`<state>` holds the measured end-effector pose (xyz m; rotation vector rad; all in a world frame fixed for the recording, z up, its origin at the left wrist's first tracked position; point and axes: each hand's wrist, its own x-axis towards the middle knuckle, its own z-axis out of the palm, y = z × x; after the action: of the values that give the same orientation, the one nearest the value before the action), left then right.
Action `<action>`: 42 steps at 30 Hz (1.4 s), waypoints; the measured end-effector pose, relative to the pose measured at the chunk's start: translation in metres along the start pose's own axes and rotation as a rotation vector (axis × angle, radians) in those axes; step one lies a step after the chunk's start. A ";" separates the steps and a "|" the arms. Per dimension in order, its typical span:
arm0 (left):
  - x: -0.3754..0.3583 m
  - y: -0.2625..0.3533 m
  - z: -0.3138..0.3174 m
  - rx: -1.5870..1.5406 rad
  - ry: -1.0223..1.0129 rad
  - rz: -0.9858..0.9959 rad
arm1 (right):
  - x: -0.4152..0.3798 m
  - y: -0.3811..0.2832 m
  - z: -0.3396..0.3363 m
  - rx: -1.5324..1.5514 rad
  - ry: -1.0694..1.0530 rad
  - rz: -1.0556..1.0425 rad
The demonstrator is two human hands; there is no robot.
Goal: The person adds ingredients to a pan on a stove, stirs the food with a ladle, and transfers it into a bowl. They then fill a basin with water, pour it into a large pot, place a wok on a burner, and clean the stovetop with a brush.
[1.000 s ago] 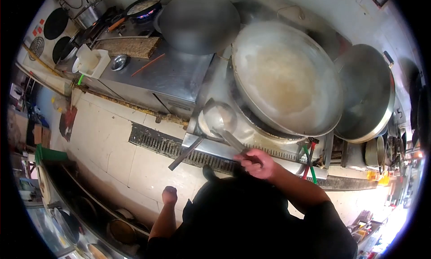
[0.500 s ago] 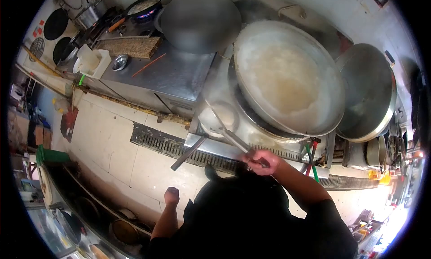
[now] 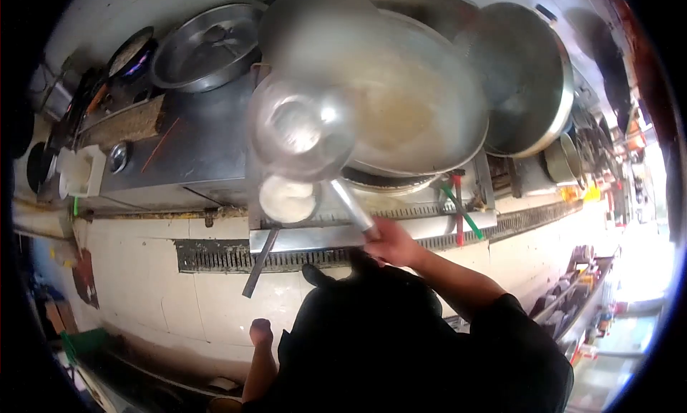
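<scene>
My right hand [image 3: 393, 243] is closed around the handle of a large round metal ladle [image 3: 304, 130], whose shiny head is raised over the near left rim of a wide wok [image 3: 451, 138] of cloudy, pale-brown liquid. Below the ladle head, a round vessel with white contents [image 3: 288, 198] rests on the stove, and a flat dark handle [image 3: 261, 263] sticks out from it over the edge. My left hand [image 3: 262, 333] hangs low over the floor, closed in a fist with nothing visible in it.
Right of the wok stands a large deep pot [image 3: 526, 80]. To the left are a metal basin [image 3: 207, 48], a small metal bowl [image 3: 120, 157] and a pan over a blue flame [image 3: 130, 52]. Red and green handles [image 3: 460, 209] jut from the stove front. A floor grate [image 3: 215, 257] runs below.
The ladle head has risen from beside the white-filled vessel to above it. My view has turned and shifted right, bringing the metal basin into sight. My left hand stays a low fist.
</scene>
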<state>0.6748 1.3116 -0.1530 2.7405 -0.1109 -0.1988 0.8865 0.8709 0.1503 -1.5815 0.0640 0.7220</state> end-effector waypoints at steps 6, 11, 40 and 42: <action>0.031 -0.027 -0.006 0.332 -0.251 0.098 | -0.056 0.033 -0.019 0.337 0.633 -0.326; 0.060 -0.035 -0.003 0.168 -0.277 0.007 | -0.111 0.079 -0.042 0.165 0.834 -0.298; -0.121 0.029 0.001 -0.270 -0.173 -0.972 | 0.160 0.002 0.091 0.047 0.099 0.022; -0.128 0.038 -0.008 -0.290 -0.145 -1.094 | 0.184 -0.010 0.099 0.014 0.098 0.012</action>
<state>0.5479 1.2935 -0.1152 2.2004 1.2726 -0.6313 0.9980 1.0313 0.0745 -1.6038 0.1506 0.6524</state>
